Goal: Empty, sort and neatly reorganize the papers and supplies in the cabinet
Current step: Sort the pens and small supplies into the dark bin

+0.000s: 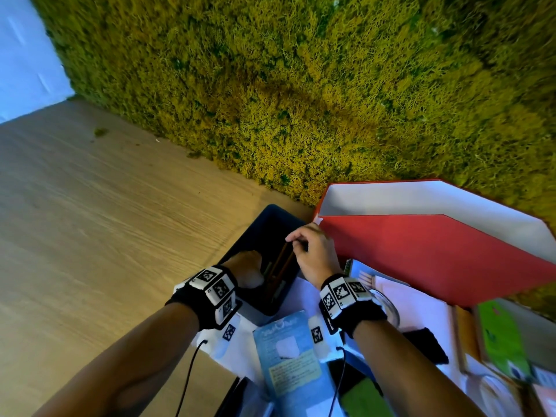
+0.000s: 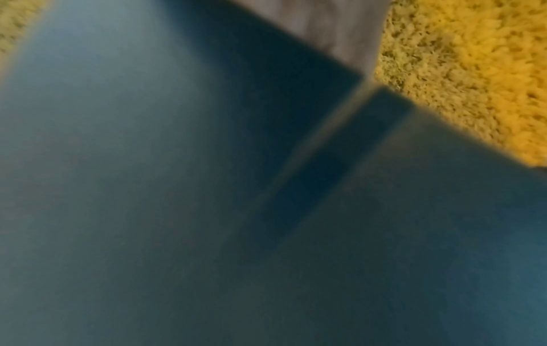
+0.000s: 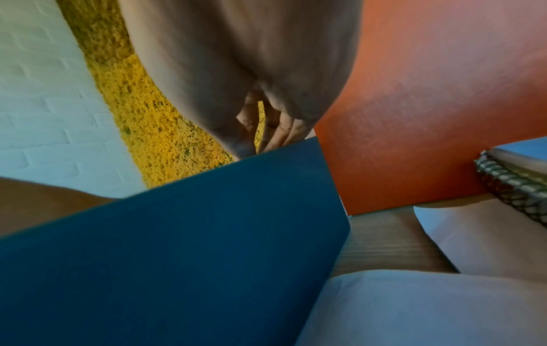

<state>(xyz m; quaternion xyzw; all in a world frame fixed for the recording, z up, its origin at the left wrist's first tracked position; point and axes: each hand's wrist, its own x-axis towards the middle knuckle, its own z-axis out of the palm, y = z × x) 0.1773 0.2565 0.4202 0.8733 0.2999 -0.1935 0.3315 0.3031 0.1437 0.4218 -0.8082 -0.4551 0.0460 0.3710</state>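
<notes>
Clearly the job is somewhere in its middle: supplies and papers lie out on the wooden worktop (image 1: 90, 224), and no cabinet shows in any view, so I cannot tell how much of it is emptied. The right hand (image 1: 316, 254) hangs over the far end of a dark blue box (image 1: 270, 218), its fingers curled and its fingertips closing on the top of a brown pencil-like stick (image 1: 282, 257) that stands slanted among other sticks in the box; whether the grip has actually closed on it is too small to tell. The left hand (image 1: 246, 269) is sunk into the near part of the same box, just beside that grip, and its fingers are hidden, so its grip cannot be read; the left wrist view gives only a blurred blue wall of the box. Touching the box on the side away from the left hand stands a red magazine file (image 1: 436, 251), open and seemingly empty. Nearer the body than the grip lie white sheets (image 1: 298, 290), a light blue packet (image 1: 288, 356), a spiral notebook (image 1: 358, 269), something green (image 1: 499, 335) and a black item (image 1: 427, 344), overlapping loosely. I judge that pens and pencils are being gathered into the box, while the papers are unsorted, the file is unfilled, and everything has yet to go back.
</notes>
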